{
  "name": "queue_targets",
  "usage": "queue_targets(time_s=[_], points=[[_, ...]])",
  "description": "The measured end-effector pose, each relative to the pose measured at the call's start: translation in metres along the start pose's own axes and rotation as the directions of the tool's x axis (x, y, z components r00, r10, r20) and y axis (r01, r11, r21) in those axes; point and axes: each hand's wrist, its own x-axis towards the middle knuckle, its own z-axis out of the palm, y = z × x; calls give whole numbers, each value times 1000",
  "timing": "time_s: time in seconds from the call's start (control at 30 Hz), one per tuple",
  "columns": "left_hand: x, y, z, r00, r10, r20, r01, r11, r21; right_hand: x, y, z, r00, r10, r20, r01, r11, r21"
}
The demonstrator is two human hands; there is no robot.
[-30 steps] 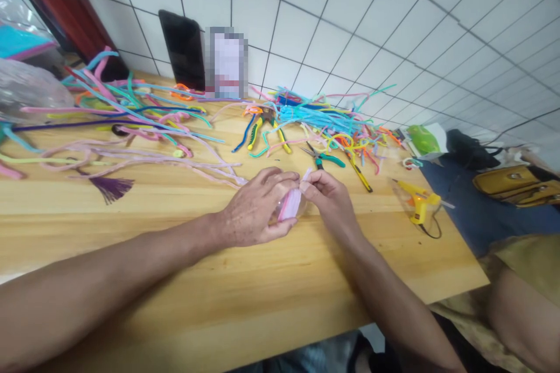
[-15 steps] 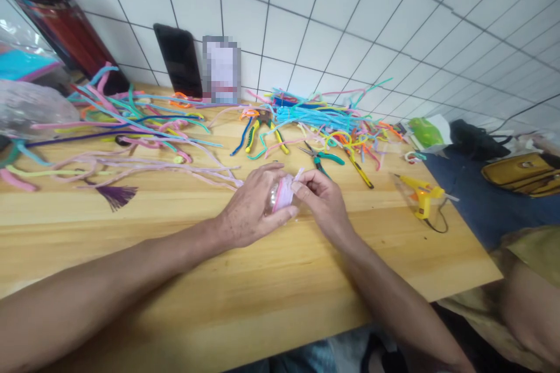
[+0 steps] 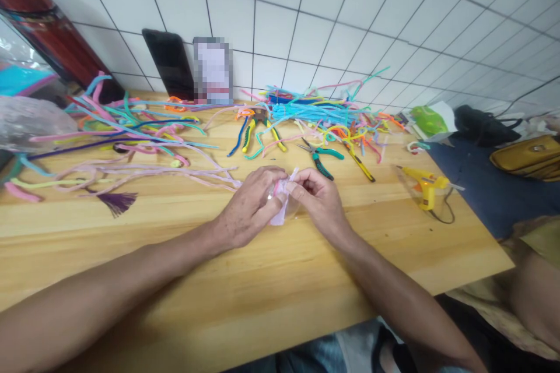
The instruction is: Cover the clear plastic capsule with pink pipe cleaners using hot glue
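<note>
Over the middle of the table, my left hand (image 3: pixel 245 210) is closed around a small clear plastic piece (image 3: pixel 294 208), rounded and partly covered by fingers. Lavender pipe cleaner (image 3: pixel 279 218) is wrapped about it, with a bit of pink showing beside it. My right hand (image 3: pixel 322 195) pinches the lavender strand's upper end between thumb and forefinger. Loose lavender pipe cleaners (image 3: pixel 192 172) trail across the wood to the left, up to my left hand. Just beyond my right hand lie green-handled pliers (image 3: pixel 322 157).
Yellow-green cutters (image 3: pixel 249 134), a bundle of blue pipe cleaners (image 3: pixel 310 111) and a yellow utility knife (image 3: pixel 361 163) lie behind. A yellow glue gun (image 3: pixel 429 186) stands at right. A purple tassel (image 3: pixel 117 201) lies left; a phone (image 3: pixel 170 64) leans on the wall. Someone's leg shows far right.
My left thumb has shifted up on the wrapped piece, and more lavender shows below it. The right hand keeps its pinch. The whole view has shifted slightly.
</note>
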Motion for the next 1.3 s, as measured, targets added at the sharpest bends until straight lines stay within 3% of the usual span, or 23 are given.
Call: queue_targets(time_s=[0.37,0.73,1.3], points=[[1,-1,-2,999,14,46,-16,999,42,0,-1,1,1000,18,-14,-18,1000,17],[-5,0,7,993,114,-26,-107,978,178,-3,-10,-8,993,103,57,-107,991,85],[-6,2,11,991,110,-78,-94,978,186,-6,-4,-5,998,48,50,-52,995,83]])
